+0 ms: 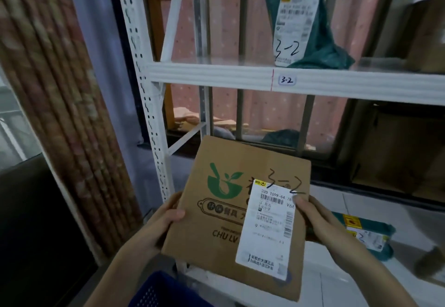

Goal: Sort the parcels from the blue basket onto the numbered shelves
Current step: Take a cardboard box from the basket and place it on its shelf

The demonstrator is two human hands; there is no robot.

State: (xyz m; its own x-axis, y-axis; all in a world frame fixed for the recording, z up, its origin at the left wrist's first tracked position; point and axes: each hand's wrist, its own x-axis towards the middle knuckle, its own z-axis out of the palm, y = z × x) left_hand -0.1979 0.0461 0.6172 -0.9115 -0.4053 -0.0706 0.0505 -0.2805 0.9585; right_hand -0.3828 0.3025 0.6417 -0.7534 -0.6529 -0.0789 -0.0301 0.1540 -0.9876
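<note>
Brown cardboard fills the middle of our view: we hold a flat cardboard box (238, 212) up in front of the white shelf rack (216, 75). Our left hand (160, 222) grips its edge at 9 o'clock, thumb on top, and the other fingers are hidden behind the box. Our right hand (320, 220) grips the edge at 3 o'clock, with its thumb pressing on the white label (269, 229). Its other fingers are hidden too.

The label covers part of the green logo (222, 183), so we can read only "CHU LV" in the print under it. "3-2" is written in black pen at the top of the label. The small print on the label is too blurry to read.

At 12 o'clock, a small tag (287, 80) on the shelf beam says "3-2". Just above it a green bag parcel (310, 20) stands on that shelf with "3-2" written on its own label. Its top is cut off by the edge of our view.

At 4 o'clock another green parcel (375, 234) lies low down, partly hidden behind our right wrist. At 6 o'clock, only a corner of the blue basket (161, 292) shows. At 3 o'clock, brown boxes (395, 152) sit in shadow and are hard to make out.
</note>
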